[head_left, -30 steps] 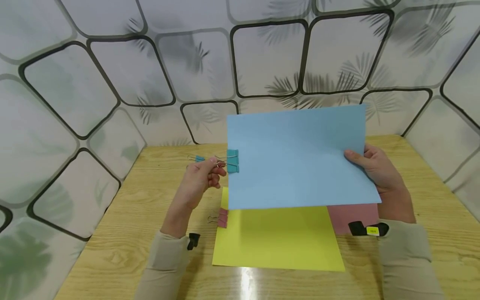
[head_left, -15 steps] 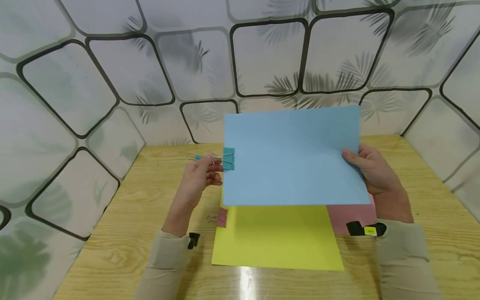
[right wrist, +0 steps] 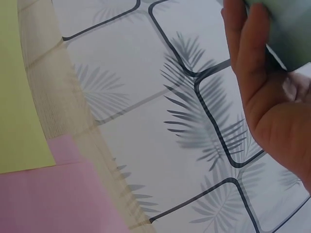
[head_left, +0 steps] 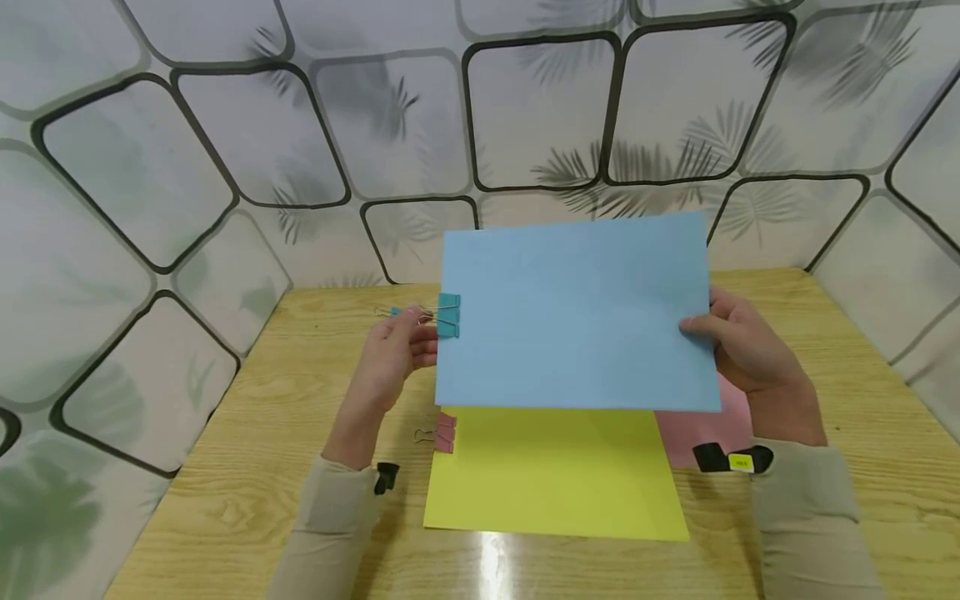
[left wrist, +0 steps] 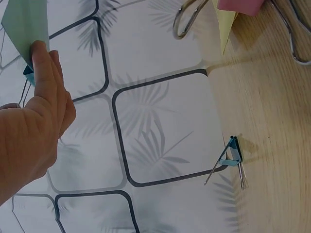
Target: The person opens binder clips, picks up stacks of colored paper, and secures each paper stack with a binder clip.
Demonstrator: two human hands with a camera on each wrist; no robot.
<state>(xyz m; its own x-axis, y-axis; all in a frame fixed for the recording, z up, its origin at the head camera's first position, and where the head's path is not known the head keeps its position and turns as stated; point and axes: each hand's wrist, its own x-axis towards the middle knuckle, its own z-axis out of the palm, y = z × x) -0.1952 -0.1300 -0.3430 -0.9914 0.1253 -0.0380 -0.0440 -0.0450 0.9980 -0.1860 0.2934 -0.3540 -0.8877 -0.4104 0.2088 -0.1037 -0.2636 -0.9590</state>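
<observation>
A sheet of blue paper is held up above the table between both hands. On its left edge sits a teal binder clip, whose wire handles my left hand pinches between thumb and fingers. My right hand grips the sheet's right edge, thumb in front and fingers behind. Below lies yellow paper with a pink binder clip on its left edge. Pink paper shows partly under it. Another teal binder clip stands on the table, mostly hidden behind my left hand in the head view.
The wooden table ends at a wall covering with dark outlines and leaf prints behind and at the sides. Bare wood shows left and right of the papers.
The blue sheet has shifted slightly left with both hands. Its lower right corner has swung left, so the sheet looks flatter. The papers on the table stay put.
</observation>
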